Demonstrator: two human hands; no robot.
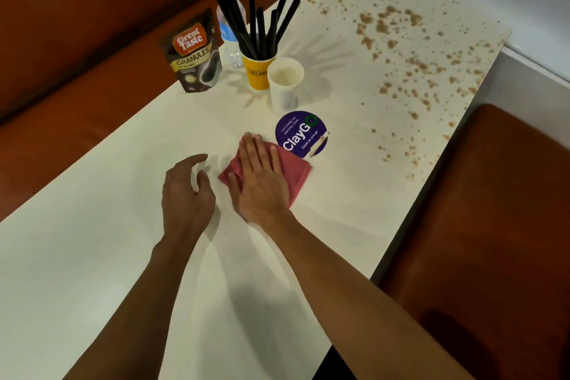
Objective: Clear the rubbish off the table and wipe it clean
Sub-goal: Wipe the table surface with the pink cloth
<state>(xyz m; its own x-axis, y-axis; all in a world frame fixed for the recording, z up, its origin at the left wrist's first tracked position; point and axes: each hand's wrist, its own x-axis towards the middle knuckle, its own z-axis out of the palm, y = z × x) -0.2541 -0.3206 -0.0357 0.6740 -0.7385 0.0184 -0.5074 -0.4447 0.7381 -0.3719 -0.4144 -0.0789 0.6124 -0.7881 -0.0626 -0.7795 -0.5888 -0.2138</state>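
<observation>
Crumbs [398,37] are seen in the head view scattered over the far right of the table [92,271], well beyond and to the right of the pink cloth [297,174]. The cloth is pressed flat under the straight fingers of the right hand [262,179], which is judged the nearer. The left hand [188,191] is held loosely curled and empty beside it.

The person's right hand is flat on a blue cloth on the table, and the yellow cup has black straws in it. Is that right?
Almost. The cloth is pinkish red, not blue, as the head view shows. The right hand does lie flat on it, and the yellow cup does hold black straws.
</observation>
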